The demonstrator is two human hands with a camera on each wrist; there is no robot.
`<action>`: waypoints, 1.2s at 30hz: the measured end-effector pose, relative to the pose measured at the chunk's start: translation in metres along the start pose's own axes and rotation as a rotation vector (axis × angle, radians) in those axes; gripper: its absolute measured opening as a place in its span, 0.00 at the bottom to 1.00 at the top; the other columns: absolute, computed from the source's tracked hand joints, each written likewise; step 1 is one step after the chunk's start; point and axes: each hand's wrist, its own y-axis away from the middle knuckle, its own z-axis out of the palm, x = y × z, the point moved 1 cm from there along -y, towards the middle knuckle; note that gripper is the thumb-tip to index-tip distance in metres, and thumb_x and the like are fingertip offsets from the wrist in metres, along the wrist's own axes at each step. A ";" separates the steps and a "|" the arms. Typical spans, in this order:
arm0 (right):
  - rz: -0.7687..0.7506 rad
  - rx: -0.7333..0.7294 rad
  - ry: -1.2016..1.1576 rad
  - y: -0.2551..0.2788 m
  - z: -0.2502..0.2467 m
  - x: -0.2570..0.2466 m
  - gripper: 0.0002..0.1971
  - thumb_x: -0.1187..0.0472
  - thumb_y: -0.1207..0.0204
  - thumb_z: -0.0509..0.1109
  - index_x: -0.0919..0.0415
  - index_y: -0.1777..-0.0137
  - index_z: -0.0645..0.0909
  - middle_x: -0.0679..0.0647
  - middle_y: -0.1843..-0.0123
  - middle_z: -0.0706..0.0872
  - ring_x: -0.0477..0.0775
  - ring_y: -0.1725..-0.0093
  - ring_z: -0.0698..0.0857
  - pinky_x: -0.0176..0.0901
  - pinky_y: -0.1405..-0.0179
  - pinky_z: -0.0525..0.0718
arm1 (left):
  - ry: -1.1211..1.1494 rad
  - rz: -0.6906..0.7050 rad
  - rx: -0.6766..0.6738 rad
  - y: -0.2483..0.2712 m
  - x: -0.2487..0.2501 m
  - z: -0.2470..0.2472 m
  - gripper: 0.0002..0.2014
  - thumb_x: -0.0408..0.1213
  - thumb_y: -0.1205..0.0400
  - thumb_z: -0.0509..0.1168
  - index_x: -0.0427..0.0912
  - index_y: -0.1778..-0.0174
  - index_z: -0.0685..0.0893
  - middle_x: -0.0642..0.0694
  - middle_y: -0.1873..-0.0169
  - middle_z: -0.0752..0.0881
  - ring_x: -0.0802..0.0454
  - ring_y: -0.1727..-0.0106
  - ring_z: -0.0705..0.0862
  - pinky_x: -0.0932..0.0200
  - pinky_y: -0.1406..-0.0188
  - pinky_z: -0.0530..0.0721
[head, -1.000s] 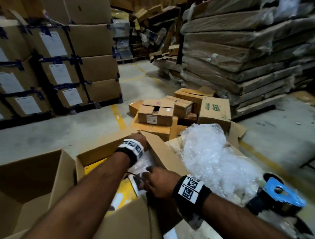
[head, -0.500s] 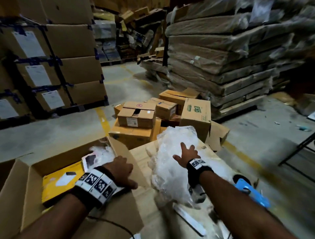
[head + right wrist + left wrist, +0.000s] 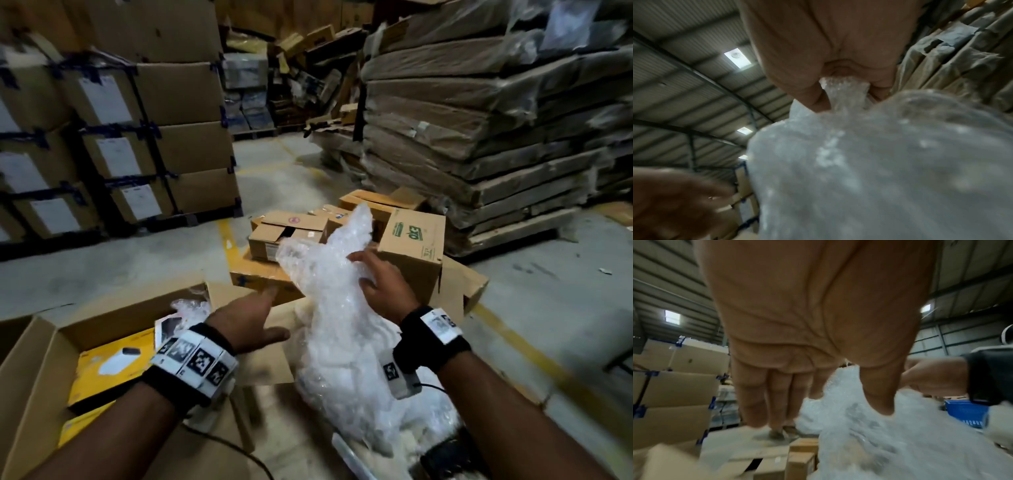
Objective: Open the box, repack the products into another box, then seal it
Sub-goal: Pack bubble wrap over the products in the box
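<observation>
A big wad of bubble wrap (image 3: 337,308) is lifted above the cardboard in front of me. My right hand (image 3: 378,279) grips its upper part; the right wrist view shows the wrap (image 3: 869,162) bunched between thumb and fingers. My left hand (image 3: 255,317) reaches toward the wrap with straight fingers (image 3: 760,399) and holds nothing, just left of the wrap (image 3: 879,434). An open cardboard box (image 3: 34,377) at lower left holds yellow product boxes (image 3: 109,370) and a smaller piece of wrap (image 3: 191,308).
Several small cartons (image 3: 291,233) and a carton with green print (image 3: 414,250) lie on the floor beyond the wrap. Stacked labelled boxes (image 3: 120,154) stand at left, wrapped flat packs on a pallet (image 3: 496,120) at right. A yellow floor line (image 3: 227,240) runs between.
My right hand has closed on the bubble wrap and raised it. My left hand has come off the box flap and moved right toward the wrap.
</observation>
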 end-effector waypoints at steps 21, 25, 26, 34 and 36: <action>-0.580 -0.215 0.015 -0.033 -0.001 -0.169 0.48 0.40 0.26 0.70 0.51 0.15 0.45 0.45 0.17 0.52 0.49 0.17 0.54 0.42 0.17 0.55 | 0.511 0.161 0.736 0.054 -0.078 -0.113 0.21 0.40 0.22 0.71 0.37 0.37 0.74 0.44 0.45 0.84 0.47 0.44 0.84 0.51 0.45 0.81; -0.510 -0.302 -0.134 -0.038 0.057 -0.198 0.63 0.40 0.34 0.77 0.46 0.20 0.26 0.40 0.16 0.43 0.38 0.18 0.53 0.31 0.23 0.57 | 0.459 0.186 0.723 0.104 -0.107 -0.136 0.17 0.33 0.21 0.68 0.32 0.40 0.74 0.45 0.50 0.83 0.53 0.50 0.82 0.52 0.47 0.80; -0.525 -0.269 -0.261 -0.040 0.070 -0.208 0.56 0.47 0.30 0.77 0.46 0.19 0.33 0.41 0.18 0.57 0.40 0.22 0.63 0.28 0.29 0.65 | 0.460 0.161 0.729 0.115 -0.117 -0.139 0.18 0.35 0.22 0.68 0.32 0.39 0.74 0.42 0.48 0.84 0.50 0.48 0.82 0.51 0.45 0.80; -0.464 -0.511 0.037 -0.032 0.166 -0.236 0.25 0.69 0.24 0.67 0.52 0.28 0.76 0.54 0.31 0.80 0.55 0.33 0.79 0.38 0.38 0.73 | -0.048 -0.391 0.120 0.167 -0.208 -0.033 0.41 0.49 0.25 0.68 0.43 0.21 0.53 0.34 0.30 0.67 0.32 0.32 0.74 0.42 0.33 0.76; -0.468 -0.585 0.215 -0.012 0.186 -0.224 0.25 0.71 0.25 0.65 0.46 0.31 0.79 0.54 0.31 0.78 0.56 0.32 0.77 0.45 0.33 0.76 | -0.162 -0.447 -0.110 0.174 -0.205 -0.010 0.41 0.56 0.24 0.69 0.47 0.20 0.56 0.33 0.27 0.65 0.32 0.28 0.70 0.38 0.32 0.75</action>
